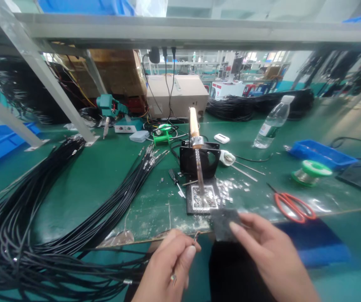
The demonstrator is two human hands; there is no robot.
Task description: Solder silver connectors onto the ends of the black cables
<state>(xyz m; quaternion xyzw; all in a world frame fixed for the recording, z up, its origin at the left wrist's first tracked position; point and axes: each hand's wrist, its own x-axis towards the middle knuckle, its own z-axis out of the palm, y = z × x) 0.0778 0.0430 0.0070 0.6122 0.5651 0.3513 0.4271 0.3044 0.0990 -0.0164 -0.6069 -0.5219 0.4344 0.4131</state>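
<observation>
My left hand [174,262] is closed in a pinch below the bench's front edge. A thin wire end with a coppery tip [196,238] pokes out between thumb and forefinger; black cables run up to this hand from the left. My right hand [266,247] grips a flat dark square plate [224,224] between thumb and fingers. Just beyond both hands, a soldering iron [194,126] with a wooden handle is fixed tip down against a black fan [210,159]. Its tip reaches a small framed tray [193,200] of metal bits.
Thick black cable bundles [111,209] cover the left side. Small metal pieces [227,188] lie scattered beside the tray. To the right are red-handled scissors [293,205], a solder spool [312,172], a blue bin [321,153] and a bottle [271,123]. A shelf beam [180,31] crosses overhead.
</observation>
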